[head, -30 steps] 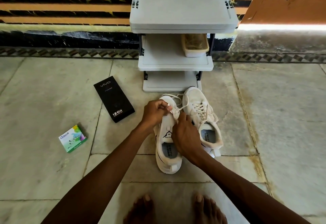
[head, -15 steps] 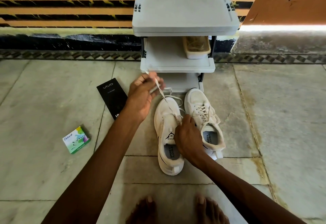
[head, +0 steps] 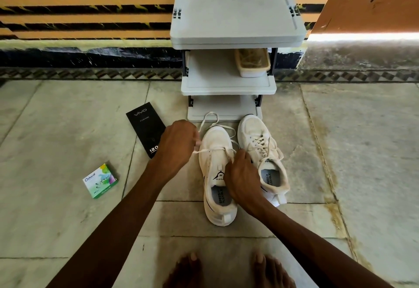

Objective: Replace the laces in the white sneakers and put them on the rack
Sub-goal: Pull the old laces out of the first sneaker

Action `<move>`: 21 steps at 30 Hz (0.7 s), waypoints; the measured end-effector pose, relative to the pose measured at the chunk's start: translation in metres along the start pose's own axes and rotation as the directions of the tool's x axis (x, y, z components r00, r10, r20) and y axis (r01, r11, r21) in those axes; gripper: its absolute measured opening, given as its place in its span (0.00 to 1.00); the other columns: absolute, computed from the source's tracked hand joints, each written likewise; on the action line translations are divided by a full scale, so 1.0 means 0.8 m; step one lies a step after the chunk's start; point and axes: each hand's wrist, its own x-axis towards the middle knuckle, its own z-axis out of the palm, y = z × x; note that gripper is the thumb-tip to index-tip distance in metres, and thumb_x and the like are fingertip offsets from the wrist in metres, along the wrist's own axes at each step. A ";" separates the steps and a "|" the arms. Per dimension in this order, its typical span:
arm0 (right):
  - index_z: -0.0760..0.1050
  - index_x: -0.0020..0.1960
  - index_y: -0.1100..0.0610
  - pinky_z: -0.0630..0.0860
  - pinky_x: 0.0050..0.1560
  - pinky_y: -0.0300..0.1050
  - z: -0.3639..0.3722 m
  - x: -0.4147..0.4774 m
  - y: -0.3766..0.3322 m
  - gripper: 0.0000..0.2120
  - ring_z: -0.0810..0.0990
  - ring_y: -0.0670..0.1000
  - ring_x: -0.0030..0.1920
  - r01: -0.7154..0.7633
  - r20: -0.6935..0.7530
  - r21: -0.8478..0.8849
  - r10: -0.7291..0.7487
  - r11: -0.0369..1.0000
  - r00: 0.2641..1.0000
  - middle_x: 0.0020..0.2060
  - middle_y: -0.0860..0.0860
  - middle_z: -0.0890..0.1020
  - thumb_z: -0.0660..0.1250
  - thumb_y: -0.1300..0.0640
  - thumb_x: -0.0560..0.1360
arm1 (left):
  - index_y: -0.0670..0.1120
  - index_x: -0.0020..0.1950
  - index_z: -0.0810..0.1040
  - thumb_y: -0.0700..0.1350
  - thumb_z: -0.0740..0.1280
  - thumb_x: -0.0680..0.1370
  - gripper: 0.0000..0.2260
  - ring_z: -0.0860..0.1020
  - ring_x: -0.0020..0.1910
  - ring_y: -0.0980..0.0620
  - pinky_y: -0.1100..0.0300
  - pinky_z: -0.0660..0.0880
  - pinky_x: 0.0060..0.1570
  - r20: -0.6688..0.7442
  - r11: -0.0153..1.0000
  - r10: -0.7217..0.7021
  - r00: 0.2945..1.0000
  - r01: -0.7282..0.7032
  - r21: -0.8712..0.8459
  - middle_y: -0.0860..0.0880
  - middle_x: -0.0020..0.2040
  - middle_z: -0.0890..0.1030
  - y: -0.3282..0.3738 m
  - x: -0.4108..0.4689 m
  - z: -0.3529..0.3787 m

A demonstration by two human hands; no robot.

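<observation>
Two white sneakers stand side by side on the floor in front of the grey rack. The left sneaker has most of its eyelets empty, with a white lace looping past its toe. My left hand pinches that lace just left of the toe and holds it taut across the shoe. My right hand rests on the left sneaker's tongue area, fingers at the eyelets where the lace runs in. The right sneaker is fully laced.
A black phone box lies on the floor left of my left hand, and a small green box lies further left. A beige container sits on the rack's middle shelf. My bare feet are at the bottom edge.
My left hand has dropped from near the rack's lower shelf to beside the sneaker's toe, still holding the lace. My right hand stays on the left sneaker.
</observation>
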 end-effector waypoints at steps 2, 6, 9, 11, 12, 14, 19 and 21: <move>0.69 0.55 0.73 0.73 0.45 0.57 -0.002 0.000 -0.002 0.10 0.74 0.66 0.50 0.003 0.005 0.007 -0.003 1.000 1.000 0.51 0.68 0.74 0.60 0.67 0.77 | 0.45 0.65 0.77 0.43 0.73 0.75 0.18 0.78 0.57 0.46 0.54 0.75 0.56 0.146 0.999 -0.027 0.989 0.022 0.036 0.45 0.60 0.78 0.000 0.000 -0.005; 0.68 0.57 0.73 0.73 0.46 0.56 -0.004 -0.001 -0.001 0.11 0.75 0.66 0.51 0.009 0.025 0.010 -0.009 1.000 1.000 0.53 0.68 0.73 0.59 0.66 0.78 | 0.43 0.55 0.80 0.38 0.65 0.78 0.08 0.78 0.51 0.45 0.55 0.75 0.49 -0.038 0.984 0.150 0.988 -0.146 0.099 0.43 0.55 0.79 -0.009 -0.013 0.005; 0.66 0.62 0.68 0.76 0.49 0.52 -0.001 0.002 0.003 0.14 0.76 0.61 0.53 -0.040 0.039 0.025 0.039 0.999 0.998 0.57 0.63 0.74 0.56 0.61 0.80 | 0.43 0.53 0.83 0.38 0.68 0.78 0.06 0.76 0.47 0.52 0.69 0.69 0.43 -0.045 0.984 0.120 0.992 -0.125 -0.126 0.45 0.53 0.80 -0.010 -0.005 0.014; 0.66 0.62 0.65 0.76 0.48 0.50 0.000 0.004 0.004 0.13 0.76 0.59 0.53 -0.073 0.025 0.051 0.072 0.996 0.997 0.56 0.60 0.75 0.57 0.59 0.81 | 0.43 0.50 0.83 0.40 0.70 0.77 0.04 0.73 0.49 0.57 0.75 0.66 0.44 -0.083 0.894 0.124 0.989 -0.147 -0.422 0.47 0.54 0.77 -0.004 0.000 0.019; 0.67 0.62 0.65 0.76 0.48 0.50 0.001 0.004 0.003 0.13 0.76 0.59 0.52 -0.072 0.016 0.055 0.072 0.996 0.997 0.56 0.60 0.75 0.57 0.59 0.81 | 0.45 0.47 0.84 0.40 0.70 0.77 0.03 0.74 0.52 0.59 0.76 0.66 0.49 -0.117 0.793 0.127 0.985 -0.172 -0.584 0.50 0.55 0.75 0.001 -0.001 0.020; 0.67 0.60 0.66 0.76 0.48 0.52 0.002 0.003 0.003 0.12 0.76 0.60 0.51 -0.052 0.012 0.040 0.051 0.998 0.999 0.54 0.61 0.75 0.57 0.60 0.81 | 0.46 0.43 0.81 0.38 0.66 0.79 0.07 0.75 0.60 0.62 0.70 0.69 0.58 -0.134 0.491 0.143 0.981 -0.187 -0.851 0.52 0.59 0.77 0.012 -0.005 0.019; 0.67 0.60 0.62 0.75 0.44 0.47 0.008 0.005 0.008 0.11 0.78 0.57 0.48 -0.096 -0.022 0.084 0.098 0.992 0.995 0.52 0.59 0.77 0.57 0.57 0.81 | 0.43 0.42 0.70 0.43 0.54 0.84 0.13 0.82 0.41 0.47 0.57 0.79 0.48 0.045 -0.250 0.153 0.987 0.083 -0.965 0.47 0.38 0.82 0.045 -0.005 0.027; 0.67 0.59 0.62 0.74 0.41 0.46 0.012 0.007 0.009 0.11 0.79 0.57 0.47 -0.103 -0.022 0.100 0.106 0.990 0.994 0.51 0.58 0.78 0.58 0.57 0.81 | 0.44 0.42 0.73 0.46 0.56 0.84 0.14 0.76 0.30 0.53 0.63 0.74 0.33 0.130 -0.138 0.046 0.990 0.135 -0.981 0.50 0.32 0.78 0.050 -0.001 0.038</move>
